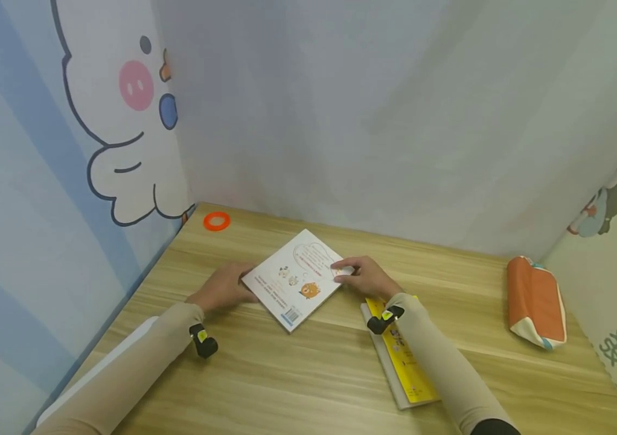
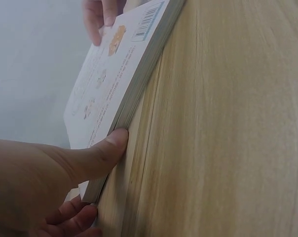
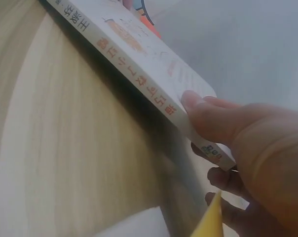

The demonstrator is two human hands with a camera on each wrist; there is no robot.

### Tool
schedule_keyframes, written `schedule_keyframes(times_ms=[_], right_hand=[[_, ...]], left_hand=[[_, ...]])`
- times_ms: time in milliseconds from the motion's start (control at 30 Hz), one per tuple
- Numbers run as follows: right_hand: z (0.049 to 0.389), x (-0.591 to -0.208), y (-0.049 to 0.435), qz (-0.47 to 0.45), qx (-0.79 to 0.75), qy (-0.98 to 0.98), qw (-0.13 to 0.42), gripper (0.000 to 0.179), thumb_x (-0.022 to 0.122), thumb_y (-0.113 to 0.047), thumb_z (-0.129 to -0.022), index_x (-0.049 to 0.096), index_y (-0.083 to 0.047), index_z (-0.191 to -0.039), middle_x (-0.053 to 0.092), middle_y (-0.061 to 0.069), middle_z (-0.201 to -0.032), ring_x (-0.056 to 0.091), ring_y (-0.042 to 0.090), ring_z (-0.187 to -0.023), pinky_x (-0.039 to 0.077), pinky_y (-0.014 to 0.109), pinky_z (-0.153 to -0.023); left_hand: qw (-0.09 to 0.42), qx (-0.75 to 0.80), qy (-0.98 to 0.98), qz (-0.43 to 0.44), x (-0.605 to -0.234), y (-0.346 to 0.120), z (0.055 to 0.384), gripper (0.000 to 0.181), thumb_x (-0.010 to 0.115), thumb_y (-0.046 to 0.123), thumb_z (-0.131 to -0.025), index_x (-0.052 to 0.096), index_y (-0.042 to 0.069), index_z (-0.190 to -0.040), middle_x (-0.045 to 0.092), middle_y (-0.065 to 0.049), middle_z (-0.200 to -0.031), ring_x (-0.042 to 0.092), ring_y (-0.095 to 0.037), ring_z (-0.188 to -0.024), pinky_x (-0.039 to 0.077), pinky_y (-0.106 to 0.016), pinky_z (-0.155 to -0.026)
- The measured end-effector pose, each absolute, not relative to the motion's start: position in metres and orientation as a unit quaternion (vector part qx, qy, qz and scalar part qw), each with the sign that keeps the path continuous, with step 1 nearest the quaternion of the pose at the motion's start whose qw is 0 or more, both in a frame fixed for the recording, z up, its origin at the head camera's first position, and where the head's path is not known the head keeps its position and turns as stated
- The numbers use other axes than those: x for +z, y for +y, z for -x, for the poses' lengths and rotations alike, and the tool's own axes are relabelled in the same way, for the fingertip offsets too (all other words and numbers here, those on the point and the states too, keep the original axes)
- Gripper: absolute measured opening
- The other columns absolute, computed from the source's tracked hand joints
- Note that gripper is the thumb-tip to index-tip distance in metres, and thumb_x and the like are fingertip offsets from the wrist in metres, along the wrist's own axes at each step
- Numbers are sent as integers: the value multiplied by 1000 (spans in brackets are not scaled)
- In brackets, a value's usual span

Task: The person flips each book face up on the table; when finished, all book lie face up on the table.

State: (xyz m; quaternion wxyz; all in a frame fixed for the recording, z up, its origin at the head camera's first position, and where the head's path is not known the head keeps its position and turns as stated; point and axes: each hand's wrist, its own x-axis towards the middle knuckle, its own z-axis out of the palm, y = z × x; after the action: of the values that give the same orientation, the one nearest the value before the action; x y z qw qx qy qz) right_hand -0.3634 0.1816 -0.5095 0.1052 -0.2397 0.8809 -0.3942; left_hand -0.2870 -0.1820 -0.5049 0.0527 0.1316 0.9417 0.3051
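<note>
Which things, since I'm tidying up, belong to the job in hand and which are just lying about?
In the job:
white book, held by the left hand and right hand

Seemingly just lying about:
orange ring
orange pouch
yellow book, pale book beneath it (possibly involved)
white item, mostly hidden

Looks like a screened-off desk nook, can't tell if home or studio: cartoon hanging [image 1: 107,90] along the wood-grain table [image 1: 265,380] on its left edge, grey sheet [image 1: 330,121] behind the far edge.
</note>
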Motion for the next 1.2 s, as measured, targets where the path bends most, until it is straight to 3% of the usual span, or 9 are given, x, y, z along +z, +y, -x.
schedule_keyframes(times_ms=[233,567,800,1033,1200], right_hand=[[361,-507,183,263,-395,878,65,33,81,-22,-90,76,-17,-122,73,10,-124,58,16,-89,50,26,-76],[358,-496,183,343,-368,864,-30,33,82,-18,-87,77,-13,-119,75,11,-112,63,21,-97,50,29,-81],[352,-488,180,353,-362,861,-53,32,82,-18,-87,77,-13,-119,74,12,-111,62,25,-99,52,35,-82],[349,-488,179,357,-358,860,-64,33,81,-18,-88,76,-12,-120,74,12,-111,61,25,-99,51,34,-82],[348,-494,181,350,-359,864,-53,33,79,-17,-90,75,-12,-123,73,11,-111,60,23,-99,51,32,-82]], left_hand=[[63,305,941,-132,-504,-182,288,62,88,23,-79,65,7,-134,67,-14,-137,60,-36,-130,43,-55,-115],[68,308,940,-133,-505,-184,290,57,88,23,-80,66,5,-129,67,-15,-135,59,-37,-130,42,-57,-115],[76,291,947,-115,-504,-184,286,66,86,27,-82,60,2,-136,63,-19,-139,54,-40,-134,38,-58,-118],[80,285,950,-99,-501,-186,283,87,85,32,-84,42,-6,-149,46,-29,-152,43,-47,-142,33,-61,-121],[79,304,944,-107,-508,-189,283,86,84,33,-85,41,-3,-151,46,-26,-154,43,-45,-145,32,-60,-122]])
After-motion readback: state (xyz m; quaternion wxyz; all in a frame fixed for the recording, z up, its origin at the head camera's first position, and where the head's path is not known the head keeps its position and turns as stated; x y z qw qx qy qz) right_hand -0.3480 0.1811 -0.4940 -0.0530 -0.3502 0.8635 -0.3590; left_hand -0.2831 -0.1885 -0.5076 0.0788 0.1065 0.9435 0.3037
